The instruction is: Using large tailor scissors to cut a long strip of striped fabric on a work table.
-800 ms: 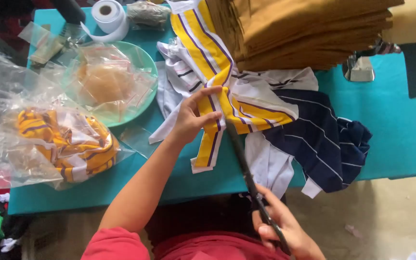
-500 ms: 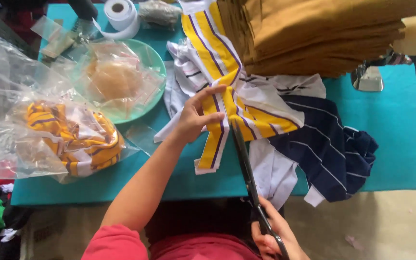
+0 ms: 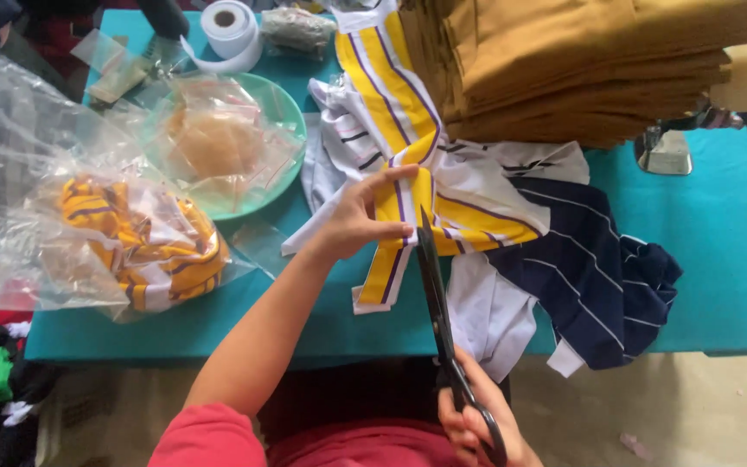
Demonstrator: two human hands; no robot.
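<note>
The yellow striped strip (image 3: pixel 391 220) is looking like soft, matt knitted cloth, as is the navy striped piece (image 3: pixel 594 268) to its right. The scissors (image 3: pixel 438 303) are showing dark, dull metal blades. At the far right, the mustard fabric stack (image 3: pixel 581 65) is appearing matt and smooth. On the left, the clear bag (image 3: pixel 71 207) is glinting as thin, crinkled, glossy plastic. The green plate (image 3: pixel 283 112) is looking smooth and slightly shiny, and the teal table (image 3: pixel 719 233) is looking matt.

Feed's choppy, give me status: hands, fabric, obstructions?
Left hand pinning yellow striped strip. Right hand gripping scissors, tip at strip. Navy striped fabric beside it.
</note>
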